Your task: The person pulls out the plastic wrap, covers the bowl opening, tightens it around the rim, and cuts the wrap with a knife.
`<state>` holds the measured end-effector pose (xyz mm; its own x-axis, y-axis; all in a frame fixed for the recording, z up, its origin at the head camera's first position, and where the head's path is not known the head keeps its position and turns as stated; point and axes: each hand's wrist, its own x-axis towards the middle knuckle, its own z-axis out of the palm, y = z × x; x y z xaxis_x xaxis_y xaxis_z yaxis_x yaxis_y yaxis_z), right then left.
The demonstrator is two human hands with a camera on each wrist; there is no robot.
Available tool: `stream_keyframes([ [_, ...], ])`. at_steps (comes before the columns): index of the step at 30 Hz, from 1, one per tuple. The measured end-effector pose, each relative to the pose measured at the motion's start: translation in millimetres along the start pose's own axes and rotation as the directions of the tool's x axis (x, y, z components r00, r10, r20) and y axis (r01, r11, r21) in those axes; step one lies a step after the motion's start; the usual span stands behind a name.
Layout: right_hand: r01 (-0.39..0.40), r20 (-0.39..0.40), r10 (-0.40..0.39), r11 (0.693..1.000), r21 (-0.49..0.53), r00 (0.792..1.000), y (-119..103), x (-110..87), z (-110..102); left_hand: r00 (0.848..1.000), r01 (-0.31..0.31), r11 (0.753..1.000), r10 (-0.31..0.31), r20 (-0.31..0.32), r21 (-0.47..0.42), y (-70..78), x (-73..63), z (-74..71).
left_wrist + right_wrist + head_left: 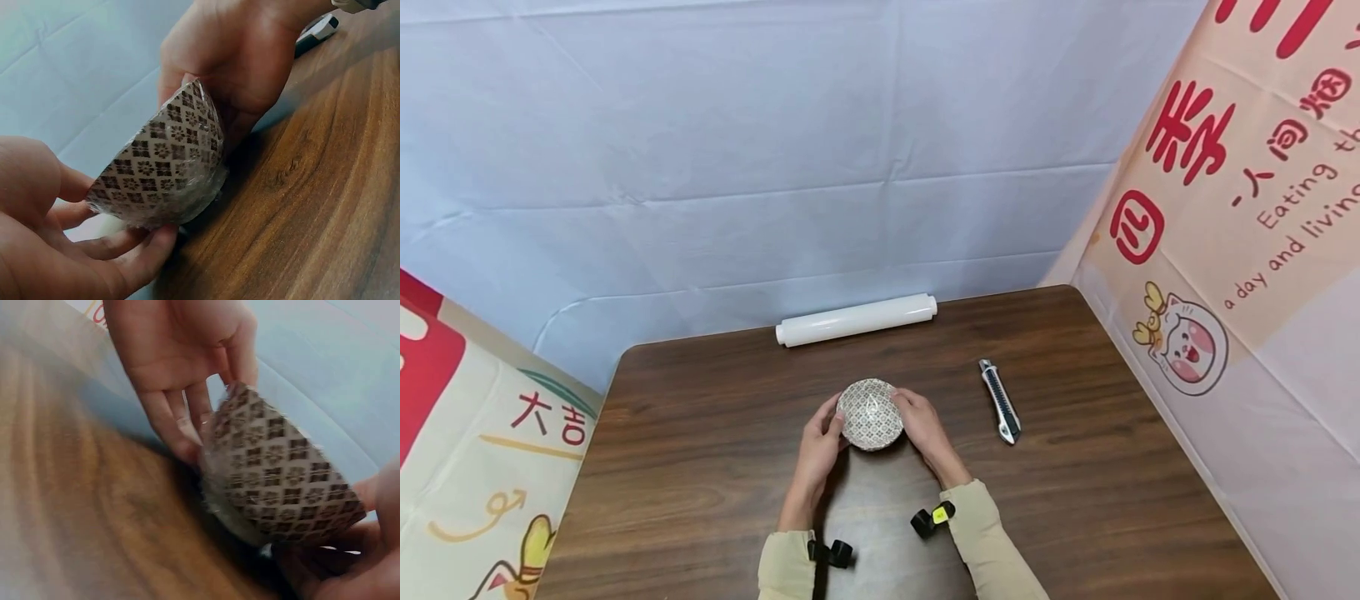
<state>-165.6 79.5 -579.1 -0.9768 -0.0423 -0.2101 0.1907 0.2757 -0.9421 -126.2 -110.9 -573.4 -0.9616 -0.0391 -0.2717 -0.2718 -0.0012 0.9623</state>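
A small bowl point(871, 415) with a dark diamond-and-flower pattern is held between both hands over the middle of the table. Clear plastic film clings to it, crumpled around the underside of the bowl point(162, 165) in the left wrist view. My left hand point(818, 446) grips its left side, thumb near the rim and fingers beneath. On the opposite side, my right hand point(925, 429) holds the rim between thumb and fingers. The right wrist view shows the bowl point(275, 469) close over the tabletop, its rim facing up.
A white roll of plastic wrap point(856, 320) lies along the back edge of the wooden table point(700, 467). To the right of the bowl is a utility knife point(1000, 402). Pale cloth point(737, 150) hangs behind, and printed cloth point(1247, 250) borders the right side.
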Motion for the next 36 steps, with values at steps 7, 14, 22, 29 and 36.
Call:
stream_keyframes([
  [7,0.005,-0.046,-0.002,0.998,0.061,0.999,-2,-12.7,-1,0.999,-0.004,0.999,0.006,-0.041,0.041,6.9,-8.4,-1.7],
  [14,-0.019,-0.093,0.022,0.999,0.028,0.995,-10,-39.5,2,0.996,0.02,1.0,-0.021,-0.088,-0.009,5.4,-3.0,-1.3],
  [22,-0.064,0.042,0.054,0.961,0.269,0.998,-1,-41.2,0,1.0,-0.008,1.0,0.008,-0.03,-0.009,-0.4,-0.8,-1.2],
  [29,-0.131,0.151,0.083,0.932,0.338,0.985,0,-32.9,-7,0.999,0.045,0.993,-0.046,-0.009,-0.112,0.7,4.8,-5.1],
  [36,-0.138,0.115,0.106,0.939,0.315,0.988,-3,-28.3,-10,0.998,0.07,0.989,-0.071,0.0,-0.133,4.7,7.2,-2.1],
])
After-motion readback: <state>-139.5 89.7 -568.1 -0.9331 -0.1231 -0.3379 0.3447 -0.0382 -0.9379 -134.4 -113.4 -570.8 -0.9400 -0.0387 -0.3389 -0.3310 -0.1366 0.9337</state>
